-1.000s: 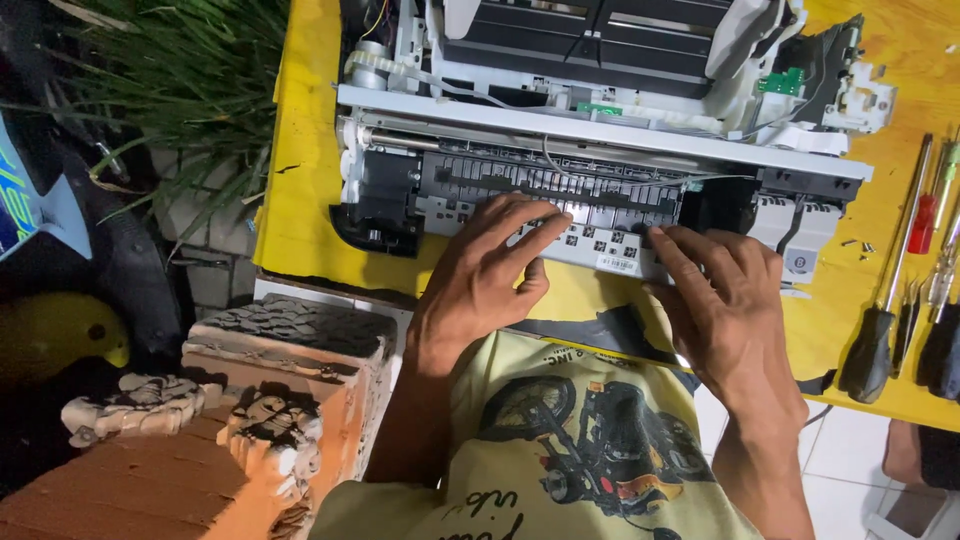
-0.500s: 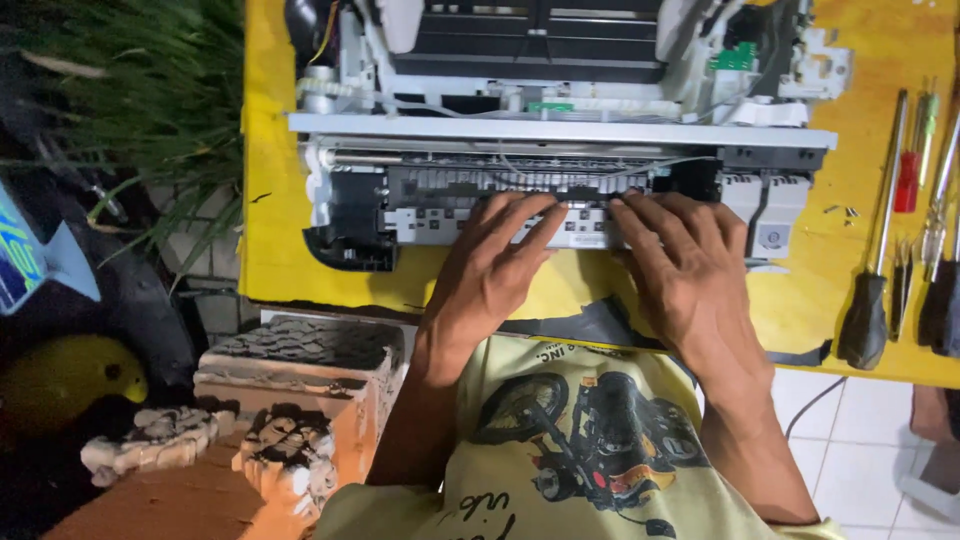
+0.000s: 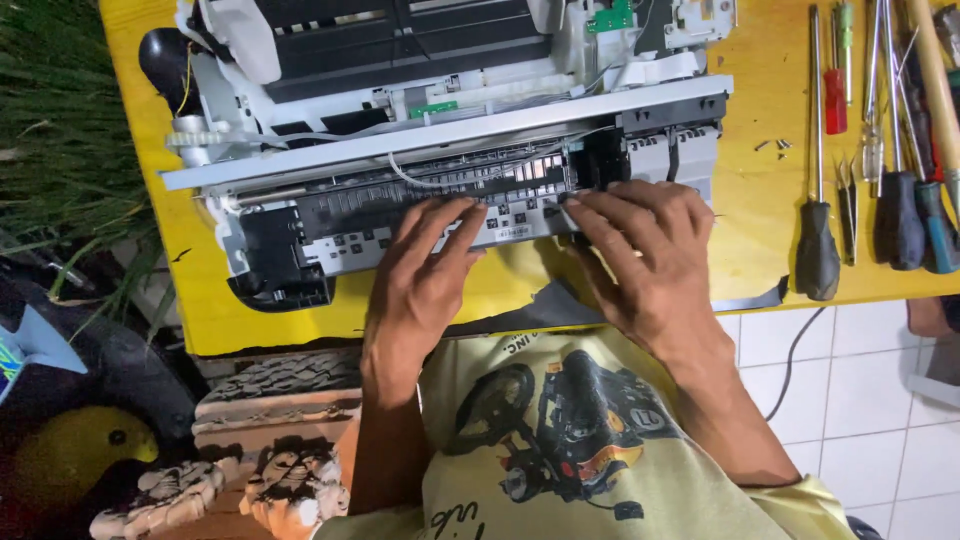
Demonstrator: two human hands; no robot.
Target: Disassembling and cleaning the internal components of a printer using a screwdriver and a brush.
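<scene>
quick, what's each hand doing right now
Left hand: open, fingers spread flat on the front edge of the opened printer, holding nothing.
Right hand: open, fingertips pressing the same edge.

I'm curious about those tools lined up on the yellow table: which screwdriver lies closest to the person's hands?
The black-handled screwdriver at the left end of the row lies nearest the right hand. The red-handled one and the other dark-handled ones lie farther right.

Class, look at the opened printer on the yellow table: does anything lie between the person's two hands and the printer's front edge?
Nothing visible does. The left hand and the right hand both rest their fingers directly on the front edge of the opened printer. The screwdrivers lie apart, to the right on the yellow table.
</scene>
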